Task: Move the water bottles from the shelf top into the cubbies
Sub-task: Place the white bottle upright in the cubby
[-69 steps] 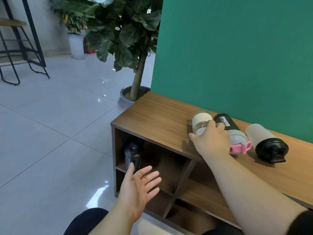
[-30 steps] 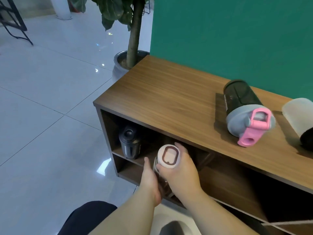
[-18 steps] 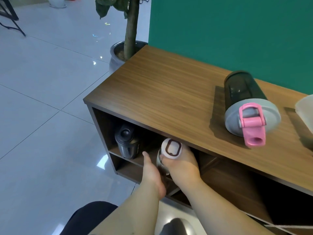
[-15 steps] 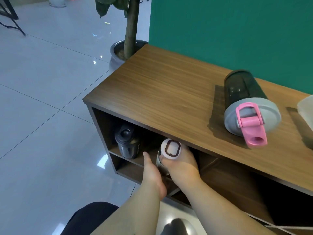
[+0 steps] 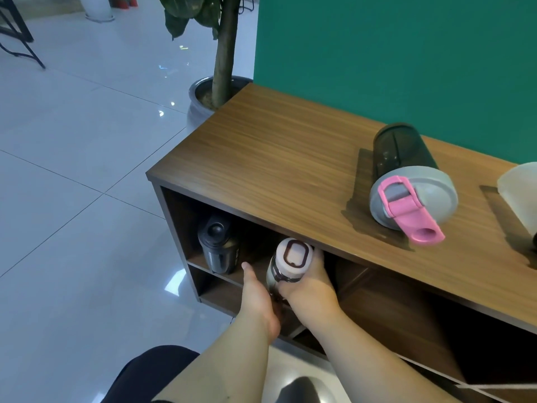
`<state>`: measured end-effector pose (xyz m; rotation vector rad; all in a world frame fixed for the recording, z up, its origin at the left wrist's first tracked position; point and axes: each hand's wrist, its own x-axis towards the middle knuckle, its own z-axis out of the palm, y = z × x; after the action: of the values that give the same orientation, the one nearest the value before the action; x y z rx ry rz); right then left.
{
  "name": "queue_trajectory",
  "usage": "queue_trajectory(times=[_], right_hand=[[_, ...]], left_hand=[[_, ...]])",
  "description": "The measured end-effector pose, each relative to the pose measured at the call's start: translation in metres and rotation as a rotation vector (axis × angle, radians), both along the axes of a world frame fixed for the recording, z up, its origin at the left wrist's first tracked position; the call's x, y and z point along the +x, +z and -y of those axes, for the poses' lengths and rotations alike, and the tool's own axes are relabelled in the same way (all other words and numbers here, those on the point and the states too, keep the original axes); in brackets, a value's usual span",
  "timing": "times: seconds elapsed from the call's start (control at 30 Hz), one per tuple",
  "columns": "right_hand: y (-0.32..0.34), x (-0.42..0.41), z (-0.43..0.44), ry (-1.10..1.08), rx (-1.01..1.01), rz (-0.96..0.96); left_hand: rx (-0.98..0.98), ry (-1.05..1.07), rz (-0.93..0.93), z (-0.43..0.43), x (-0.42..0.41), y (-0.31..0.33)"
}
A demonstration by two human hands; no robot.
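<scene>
My right hand (image 5: 308, 289) grips a clear bottle with a cream lid (image 5: 292, 261), held upright at the mouth of the upper-left cubby, just under the shelf top (image 5: 284, 167). My left hand (image 5: 258, 301) rests against the bottle's lower body from the left. A black bottle (image 5: 218, 247) stands upright deeper in the same cubby, to the left. On the shelf top a dark bottle with a grey lid and pink flip cap (image 5: 406, 187) lies on its side. A frosted white bottle (image 5: 520, 184) lies at the right edge, mostly cut off.
A green wall (image 5: 392, 53) backs the shelf. A potted tree in a grey pot (image 5: 215, 91) stands at the shelf's far left corner. Pale glossy floor tiles (image 5: 72, 199) spread to the left. A diagonal divider (image 5: 357, 277) splits the cubbies to the right of my hands.
My right hand lifted the cream-lidded bottle off the shelf top and brought it down to the upper-left cubby opening. My left hand came up against its side. The pink-capped bottle has rolled slightly.
</scene>
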<state>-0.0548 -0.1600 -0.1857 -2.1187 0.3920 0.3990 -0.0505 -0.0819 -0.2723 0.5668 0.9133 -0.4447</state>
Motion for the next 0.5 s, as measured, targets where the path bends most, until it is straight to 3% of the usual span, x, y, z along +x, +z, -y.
queue_trajectory(times=[0.13, 0.27, 0.4, 0.5], right_hand=[[0.018, -0.034, 0.008, -0.035, 0.131, -0.014], [0.048, -0.067, 0.020, 0.084, 0.179, 0.051], [0.094, -0.088, 0.042, 0.131, 0.199, 0.287], [0.126, -0.096, 0.061, 0.026, 0.113, 0.673]], left_hand=[[-0.024, -0.050, -0.014, -0.004, -0.001, -0.026], [0.091, -0.111, 0.056, -0.006, -0.025, 0.027], [0.247, -0.160, 0.146, -0.006, -0.042, 0.046], [0.227, -0.174, 0.204, -0.008, -0.055, 0.069]])
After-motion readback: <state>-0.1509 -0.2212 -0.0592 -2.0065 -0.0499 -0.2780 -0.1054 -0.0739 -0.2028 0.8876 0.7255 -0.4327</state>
